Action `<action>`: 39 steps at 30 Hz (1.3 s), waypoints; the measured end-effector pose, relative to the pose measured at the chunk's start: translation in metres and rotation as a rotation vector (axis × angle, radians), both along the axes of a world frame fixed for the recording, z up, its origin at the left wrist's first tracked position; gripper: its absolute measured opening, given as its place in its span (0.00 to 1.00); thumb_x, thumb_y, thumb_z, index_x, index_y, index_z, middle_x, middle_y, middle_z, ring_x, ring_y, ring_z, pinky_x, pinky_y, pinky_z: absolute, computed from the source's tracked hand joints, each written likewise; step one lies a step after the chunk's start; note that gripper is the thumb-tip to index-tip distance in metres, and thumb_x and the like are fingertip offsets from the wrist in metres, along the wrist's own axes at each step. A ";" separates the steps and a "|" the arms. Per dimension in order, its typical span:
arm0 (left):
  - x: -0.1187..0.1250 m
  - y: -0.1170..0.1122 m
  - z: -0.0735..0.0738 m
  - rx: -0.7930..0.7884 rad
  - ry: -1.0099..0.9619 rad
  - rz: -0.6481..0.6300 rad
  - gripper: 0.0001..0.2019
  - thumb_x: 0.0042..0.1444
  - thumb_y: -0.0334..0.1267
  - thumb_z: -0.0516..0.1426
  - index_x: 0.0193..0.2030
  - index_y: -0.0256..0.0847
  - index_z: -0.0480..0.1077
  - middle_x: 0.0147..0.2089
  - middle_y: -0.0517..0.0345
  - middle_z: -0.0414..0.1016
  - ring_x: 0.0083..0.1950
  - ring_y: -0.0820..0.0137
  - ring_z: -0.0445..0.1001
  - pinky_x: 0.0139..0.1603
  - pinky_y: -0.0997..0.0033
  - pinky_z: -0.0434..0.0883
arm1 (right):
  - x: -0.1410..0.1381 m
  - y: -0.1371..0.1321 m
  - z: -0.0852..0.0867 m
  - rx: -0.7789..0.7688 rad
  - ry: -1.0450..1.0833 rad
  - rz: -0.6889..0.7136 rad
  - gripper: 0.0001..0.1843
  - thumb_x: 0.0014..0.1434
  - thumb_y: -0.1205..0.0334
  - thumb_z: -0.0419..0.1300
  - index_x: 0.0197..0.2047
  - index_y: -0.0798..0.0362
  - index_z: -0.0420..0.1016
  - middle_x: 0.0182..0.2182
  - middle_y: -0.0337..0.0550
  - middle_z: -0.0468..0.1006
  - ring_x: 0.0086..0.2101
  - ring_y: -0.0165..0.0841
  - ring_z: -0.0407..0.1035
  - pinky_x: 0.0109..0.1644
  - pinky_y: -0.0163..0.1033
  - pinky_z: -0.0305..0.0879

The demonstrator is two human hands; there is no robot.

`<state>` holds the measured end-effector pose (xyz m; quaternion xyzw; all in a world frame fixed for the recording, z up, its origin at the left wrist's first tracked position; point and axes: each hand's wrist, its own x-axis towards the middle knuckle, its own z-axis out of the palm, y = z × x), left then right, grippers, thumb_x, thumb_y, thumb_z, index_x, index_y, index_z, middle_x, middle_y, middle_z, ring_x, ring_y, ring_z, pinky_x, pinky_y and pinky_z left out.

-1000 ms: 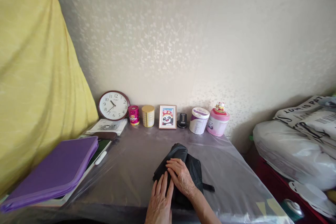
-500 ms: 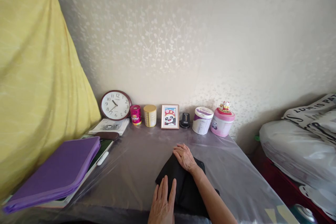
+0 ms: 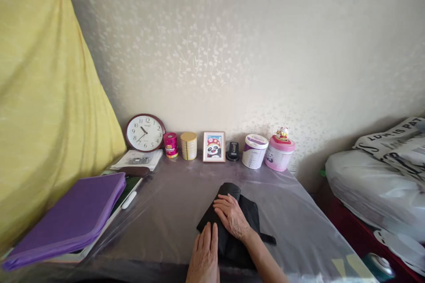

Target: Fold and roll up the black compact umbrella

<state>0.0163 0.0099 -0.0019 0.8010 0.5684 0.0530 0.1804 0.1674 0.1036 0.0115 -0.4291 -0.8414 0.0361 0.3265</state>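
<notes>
A black folded cloth item (image 3: 249, 212), with a strap sticking out to its right, lies on the plastic-covered table (image 3: 166, 212) near the front edge. My right hand (image 3: 231, 216) lies palm down on top of it, fingers stretched flat and pointing left. My left hand (image 3: 204, 258) rests flat on the cloth's near left edge, fingers together and pointing away from me. Neither hand grips anything.
Along the wall stand a round clock (image 3: 145, 132), a red tin (image 3: 171, 145), a gold tin (image 3: 189, 146), a framed panda picture (image 3: 214, 147), a white tub (image 3: 254, 151) and a pink jar (image 3: 279, 154). A purple folder (image 3: 73, 216) lies left. Bagged bundles (image 3: 375, 185) pile up right.
My right hand slid back from the cloth's far end toward me, and the cloth's far tip shows again as a rolled fold. My left hand stayed pressed on the near edge.
</notes>
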 end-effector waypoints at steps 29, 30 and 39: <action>-0.009 -0.003 0.003 -0.003 -0.370 0.063 0.36 0.49 0.30 0.45 0.67 0.32 0.38 0.68 0.46 0.46 0.67 0.65 0.49 0.65 0.65 0.52 | 0.090 -0.061 -0.020 -0.502 0.599 -0.736 0.12 0.54 0.53 0.52 0.33 0.48 0.73 0.28 0.44 0.78 0.27 0.34 0.74 0.26 0.33 0.65; -0.009 -0.002 0.004 -0.004 -0.375 0.062 0.37 0.49 0.30 0.45 0.67 0.32 0.38 0.68 0.46 0.46 0.67 0.65 0.49 0.65 0.65 0.51 | 0.089 -0.061 -0.019 -0.538 0.613 -0.733 0.12 0.54 0.53 0.51 0.33 0.48 0.73 0.27 0.43 0.78 0.26 0.34 0.73 0.25 0.33 0.65; -0.012 -0.002 0.002 -0.009 -0.419 0.059 0.36 0.50 0.31 0.45 0.67 0.33 0.38 0.68 0.47 0.46 0.67 0.65 0.49 0.66 0.64 0.51 | 0.086 -0.056 -0.015 -0.485 0.472 -0.735 0.15 0.55 0.52 0.50 0.33 0.50 0.73 0.28 0.45 0.78 0.22 0.31 0.71 0.23 0.32 0.62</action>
